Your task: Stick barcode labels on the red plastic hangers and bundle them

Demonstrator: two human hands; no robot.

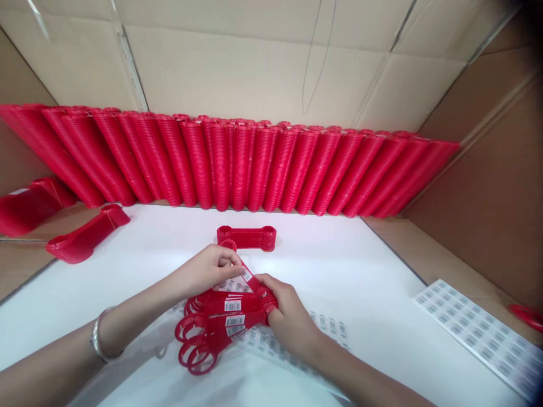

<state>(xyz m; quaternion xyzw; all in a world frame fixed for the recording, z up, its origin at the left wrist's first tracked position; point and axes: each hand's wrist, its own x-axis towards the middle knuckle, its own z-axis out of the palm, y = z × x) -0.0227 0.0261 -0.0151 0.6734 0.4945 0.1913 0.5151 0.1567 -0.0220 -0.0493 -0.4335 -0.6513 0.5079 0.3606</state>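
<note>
Two bare hands met over a white tabletop (382, 316), busy with a fan of red ring-ended strips (224, 325). The right hand (291, 311) had its fingers clamped around the gathered end of the fan, while the loose rings spread out toward the lower left. The left hand (214, 264), a silver bracelet (98, 339) around its wrist, had its fingers curled together and its thumb tip at the white label (246, 275) on the uppermost strip; whether they pinched that strip, I could not tell. Other strips in the fan bore barcode labels (232, 305) too. Beneath the hands lay a label sheet (335, 328), partly hidden, and more label sheets (483, 333) lay at the right. Just beyond the hands stood a short red stack (246, 238); a red bundle (87, 234) lay to the left. Behind, tall red stacks (220, 167) lined the cardboard wall (254, 68).
</note>
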